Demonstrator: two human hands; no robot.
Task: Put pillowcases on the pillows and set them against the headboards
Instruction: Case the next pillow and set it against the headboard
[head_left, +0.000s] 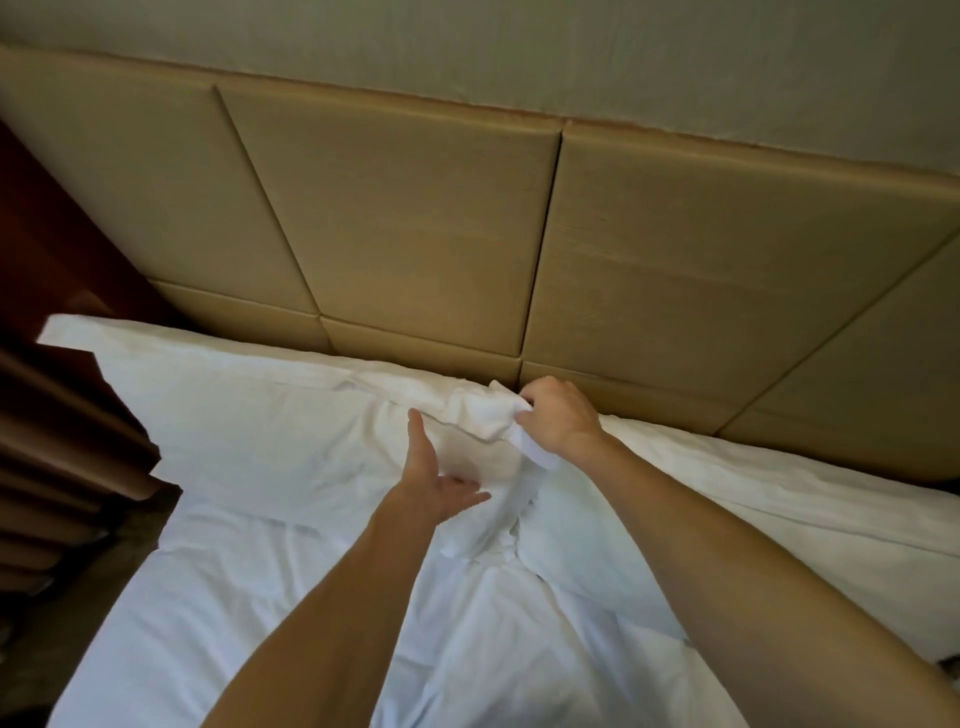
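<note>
A white pillow in its pillowcase (249, 415) lies on the left of the bed, its long edge against the tan padded headboard (415, 234). My right hand (558, 415) is shut on the pillowcase's right top corner, pinching bunched fabric close to the headboard. My left hand (436, 478) is open, palm turned toward the pillow's right end, fingers spread and touching the cloth just below that corner. A second white pillow (727, 509) lies to the right, also along the headboard, partly hidden by my right forearm.
The white sheet (311, 623) covers the bed in front of me, wrinkled. A dark wooden bedside unit (62, 415) stands at the left edge, close to the pillow's left corner. A pale wall (519, 47) rises above the headboard.
</note>
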